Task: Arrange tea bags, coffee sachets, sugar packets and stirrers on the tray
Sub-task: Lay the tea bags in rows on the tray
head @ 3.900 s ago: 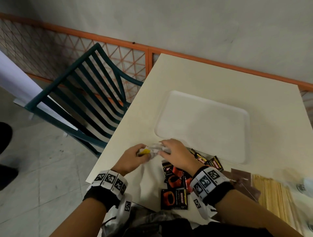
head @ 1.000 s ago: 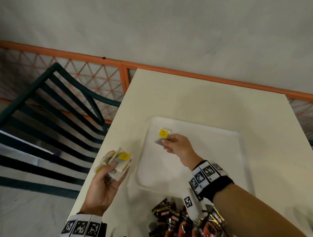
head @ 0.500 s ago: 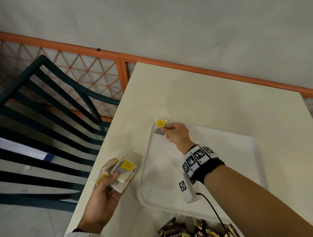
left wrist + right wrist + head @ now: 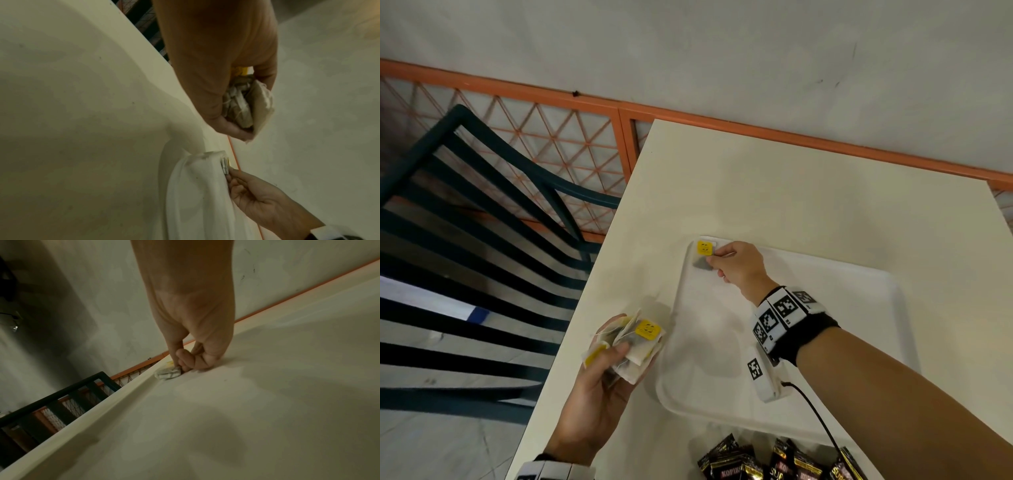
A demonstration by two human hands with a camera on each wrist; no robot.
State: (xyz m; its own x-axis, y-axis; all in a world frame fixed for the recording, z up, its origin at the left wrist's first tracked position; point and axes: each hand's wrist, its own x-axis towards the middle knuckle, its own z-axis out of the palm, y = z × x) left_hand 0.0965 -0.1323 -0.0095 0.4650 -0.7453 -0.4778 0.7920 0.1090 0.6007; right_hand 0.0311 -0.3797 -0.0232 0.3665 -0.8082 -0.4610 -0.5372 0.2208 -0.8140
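Note:
A white tray [image 4: 859,342] lies on the cream table. In its far left corner sits one tea bag [image 4: 702,258] with a yellow tag, pinched between thumb and fingers of my right hand [image 4: 732,263]. The right wrist view shows the same tea bag [image 4: 167,372] against the tray's rim, under my curled fingers. My left hand [image 4: 606,363] hovers over the table's left edge beside the tray and grips a bunch of tea bags [image 4: 630,346] with yellow tags; the left wrist view shows that bunch [image 4: 244,104] in my curled fingers.
Black coffee sachets [image 4: 774,460] lie piled on the table just in front of the tray. A dark green slatted chair [image 4: 482,246] stands left of the table. An orange lattice rail [image 4: 571,137] and a wall run behind it.
My right hand carried one tea bag from the pile into the tray's far left corner and has lowered it there. The left hand keeps holding the bunch beside the tray.

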